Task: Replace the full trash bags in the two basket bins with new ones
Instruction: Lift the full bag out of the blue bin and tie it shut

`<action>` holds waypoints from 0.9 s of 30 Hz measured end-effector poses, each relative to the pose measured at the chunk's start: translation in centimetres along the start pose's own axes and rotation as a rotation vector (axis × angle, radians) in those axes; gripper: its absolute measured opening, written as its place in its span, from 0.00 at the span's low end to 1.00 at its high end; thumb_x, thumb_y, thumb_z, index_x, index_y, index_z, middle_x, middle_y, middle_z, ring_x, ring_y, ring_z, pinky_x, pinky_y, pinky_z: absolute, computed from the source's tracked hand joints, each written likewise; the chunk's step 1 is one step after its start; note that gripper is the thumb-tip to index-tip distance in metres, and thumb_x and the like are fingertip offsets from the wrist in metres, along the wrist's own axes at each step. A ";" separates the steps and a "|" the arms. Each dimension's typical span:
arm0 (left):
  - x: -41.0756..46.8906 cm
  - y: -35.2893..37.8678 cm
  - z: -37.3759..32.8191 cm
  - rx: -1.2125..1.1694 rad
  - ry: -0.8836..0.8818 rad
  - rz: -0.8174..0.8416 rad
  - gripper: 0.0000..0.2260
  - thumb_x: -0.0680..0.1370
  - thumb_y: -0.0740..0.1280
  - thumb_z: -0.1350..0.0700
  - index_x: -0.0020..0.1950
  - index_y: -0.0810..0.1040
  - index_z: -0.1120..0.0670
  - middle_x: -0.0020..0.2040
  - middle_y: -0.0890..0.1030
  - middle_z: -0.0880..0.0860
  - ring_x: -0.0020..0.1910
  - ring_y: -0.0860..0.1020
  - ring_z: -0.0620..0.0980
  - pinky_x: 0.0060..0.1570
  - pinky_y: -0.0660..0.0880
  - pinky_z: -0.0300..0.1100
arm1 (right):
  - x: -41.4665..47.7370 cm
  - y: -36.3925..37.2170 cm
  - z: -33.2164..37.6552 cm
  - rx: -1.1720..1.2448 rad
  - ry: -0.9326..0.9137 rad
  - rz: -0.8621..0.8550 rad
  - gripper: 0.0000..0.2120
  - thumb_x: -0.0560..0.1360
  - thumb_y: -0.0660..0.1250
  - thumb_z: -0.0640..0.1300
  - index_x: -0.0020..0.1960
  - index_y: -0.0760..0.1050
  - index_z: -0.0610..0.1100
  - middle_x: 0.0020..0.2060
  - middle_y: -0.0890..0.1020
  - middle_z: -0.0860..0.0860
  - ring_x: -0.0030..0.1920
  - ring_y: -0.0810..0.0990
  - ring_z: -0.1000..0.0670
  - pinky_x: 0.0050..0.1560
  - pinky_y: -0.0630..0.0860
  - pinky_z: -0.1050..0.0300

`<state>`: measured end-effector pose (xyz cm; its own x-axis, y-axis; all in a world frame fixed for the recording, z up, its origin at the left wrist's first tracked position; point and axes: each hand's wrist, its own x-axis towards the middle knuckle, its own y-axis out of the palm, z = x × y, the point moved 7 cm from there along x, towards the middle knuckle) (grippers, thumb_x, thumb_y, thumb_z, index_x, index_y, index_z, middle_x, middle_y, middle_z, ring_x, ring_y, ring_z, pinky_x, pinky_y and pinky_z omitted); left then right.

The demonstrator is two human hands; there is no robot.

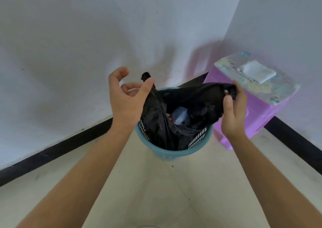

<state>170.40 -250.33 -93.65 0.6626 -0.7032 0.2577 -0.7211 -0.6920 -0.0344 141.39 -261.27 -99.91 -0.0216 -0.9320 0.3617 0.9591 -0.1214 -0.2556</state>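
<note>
Two bare forearms reach up from the bottom of the frame toward a teal basket bin [171, 152] standing in a room corner at centre. The left hand [128, 99] pinches one bunched corner of the black trash bag [156, 123] between thumb and forefinger, its other fingers curled loose; the right hand [233, 113] is clenched around the opposite gathered edge, at centre right. The bag sits inside the bin, its mouth drawn up and apart above the rim, with pale blue rubbish [180, 117] showing within. Just beside the bin, at right, stands a purple plastic stool [250, 109] with a folded white cloth [257, 71] on top. Only one bin is in view.

The step appears to be gathering the bag's mouth before lifting it out. The left grip looks slight, so the thin film could slip free and spill the contents; a hard pull might also tear the plastic or tip the light bin against the stool.
</note>
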 end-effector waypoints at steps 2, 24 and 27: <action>-2.0 -0.5 1.2 0.125 0.033 -0.072 0.38 0.71 0.71 0.40 0.74 0.58 0.52 0.68 0.63 0.46 0.63 0.71 0.43 0.60 0.73 0.40 | -1.5 -0.5 -3.4 -0.092 0.030 -0.055 0.48 0.74 0.56 0.73 0.78 0.57 0.38 0.73 0.65 0.41 0.74 0.63 0.43 0.73 0.63 0.42; 0.4 3.2 13.1 0.022 -0.355 0.047 0.25 0.81 0.63 0.46 0.76 0.62 0.51 0.59 0.78 0.47 0.58 0.76 0.43 0.64 0.71 0.45 | 0.8 12.0 -3.7 0.030 0.072 0.444 0.23 0.66 0.81 0.53 0.58 0.79 0.50 0.50 0.84 0.61 0.53 0.81 0.63 0.57 0.78 0.61; 0.0 2.4 13.5 -0.119 -0.442 0.023 0.16 0.79 0.65 0.43 0.54 0.81 0.55 0.33 0.71 0.48 0.37 0.73 0.46 0.48 0.72 0.43 | 1.0 11.1 -3.2 0.113 0.105 0.352 0.17 0.72 0.77 0.46 0.58 0.78 0.49 0.48 0.83 0.61 0.47 0.79 0.70 0.46 0.71 0.77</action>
<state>171.42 -254.14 -106.74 0.6502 -0.7382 -0.1796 -0.7378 -0.6699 0.0826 151.11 -264.65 -105.23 0.2915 -0.9406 0.1743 0.9380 0.2453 -0.2449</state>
